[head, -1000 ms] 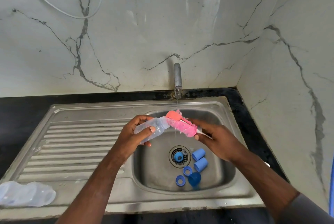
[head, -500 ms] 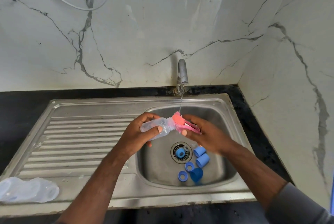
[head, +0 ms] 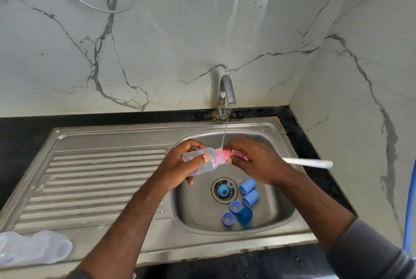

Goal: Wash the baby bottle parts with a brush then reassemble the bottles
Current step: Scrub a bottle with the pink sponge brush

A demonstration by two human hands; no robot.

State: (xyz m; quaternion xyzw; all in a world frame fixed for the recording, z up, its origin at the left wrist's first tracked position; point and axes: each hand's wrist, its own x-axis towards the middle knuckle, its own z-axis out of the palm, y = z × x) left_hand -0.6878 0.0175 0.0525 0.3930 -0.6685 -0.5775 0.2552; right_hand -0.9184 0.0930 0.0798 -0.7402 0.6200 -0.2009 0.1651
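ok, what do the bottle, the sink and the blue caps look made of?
Bottle: clear, slightly cloudy plastic, probably; the pink brush shows through its neck. Sink: brushed stainless steel by the look; grey sheen, pressed drainer ribs. Blue caps: opaque smooth plastic, likely; even moulded colour.

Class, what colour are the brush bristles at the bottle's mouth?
Pink, on the white-handled bottle brush; head view shows it.
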